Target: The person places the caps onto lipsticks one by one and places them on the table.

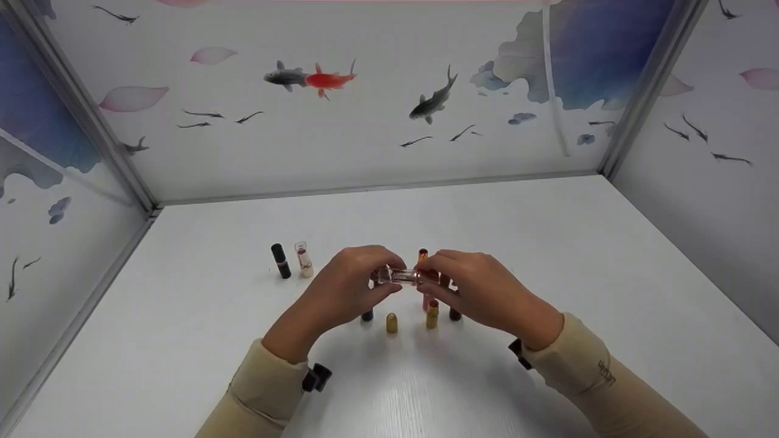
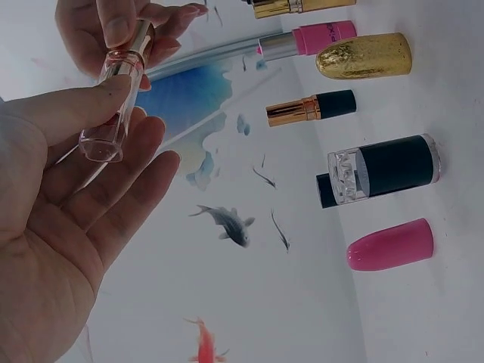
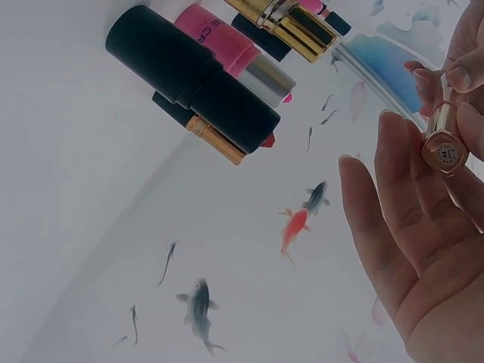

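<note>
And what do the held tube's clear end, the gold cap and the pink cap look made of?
Clear end: likely plastic or glass, glossy, see-through with bright edges. Gold cap: possibly metal or metallic-coated plastic, crinkled and shiny. Pink cap: probably plastic, smooth, evenly coloured, softly glossy.

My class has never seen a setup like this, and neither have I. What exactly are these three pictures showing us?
There is no machine here: a person works bare-handed. The widest picture comes from a camera worn on the head, looking forward and down. The other two come from cameras worn on the left and right wrists, so things look turned sideways or tilted. The left hand pinches the clear end of a lipstick tube; the right hand holds its copper-coloured end. On the white table stand a black tube, a clear-capped lipstick, a rounded gold cap and an uncapped gold lipstick. Others are partly hidden by the hands.
</note>
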Tool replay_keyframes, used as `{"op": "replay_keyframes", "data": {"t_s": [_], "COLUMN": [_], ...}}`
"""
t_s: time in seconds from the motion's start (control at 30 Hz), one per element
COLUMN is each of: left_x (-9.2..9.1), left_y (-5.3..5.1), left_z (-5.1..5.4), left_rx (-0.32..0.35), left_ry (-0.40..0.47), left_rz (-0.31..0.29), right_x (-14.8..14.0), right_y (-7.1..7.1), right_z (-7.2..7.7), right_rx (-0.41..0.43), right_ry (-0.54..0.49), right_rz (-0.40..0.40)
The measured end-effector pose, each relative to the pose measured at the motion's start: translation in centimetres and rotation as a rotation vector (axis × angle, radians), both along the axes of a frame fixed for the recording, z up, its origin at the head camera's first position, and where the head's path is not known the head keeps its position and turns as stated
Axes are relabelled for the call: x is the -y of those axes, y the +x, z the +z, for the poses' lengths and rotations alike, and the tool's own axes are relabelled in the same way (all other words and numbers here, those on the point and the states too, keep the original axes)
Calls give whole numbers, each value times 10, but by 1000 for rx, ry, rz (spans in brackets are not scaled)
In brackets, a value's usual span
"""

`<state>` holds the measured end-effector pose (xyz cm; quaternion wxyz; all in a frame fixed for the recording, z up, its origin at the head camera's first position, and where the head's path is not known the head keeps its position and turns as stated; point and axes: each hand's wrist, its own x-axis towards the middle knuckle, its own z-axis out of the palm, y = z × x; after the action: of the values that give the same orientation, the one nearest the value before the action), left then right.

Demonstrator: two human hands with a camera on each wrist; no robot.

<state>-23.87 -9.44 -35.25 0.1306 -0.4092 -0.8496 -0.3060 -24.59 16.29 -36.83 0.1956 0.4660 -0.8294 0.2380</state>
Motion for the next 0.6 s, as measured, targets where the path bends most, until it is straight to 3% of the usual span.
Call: {"op": "replay_keyframes", "data": {"t_s": [0.6], "left_x": [-1], "left_y": [0], "left_z": [-2], "left_rx": [-53], "left_ry": [40], "left_rz": [-30], "right_x": [2], "right_y": [4], "right_z": [2], "right_rx": [-27], "right_ry": [-22], "right_rz": [25]}}
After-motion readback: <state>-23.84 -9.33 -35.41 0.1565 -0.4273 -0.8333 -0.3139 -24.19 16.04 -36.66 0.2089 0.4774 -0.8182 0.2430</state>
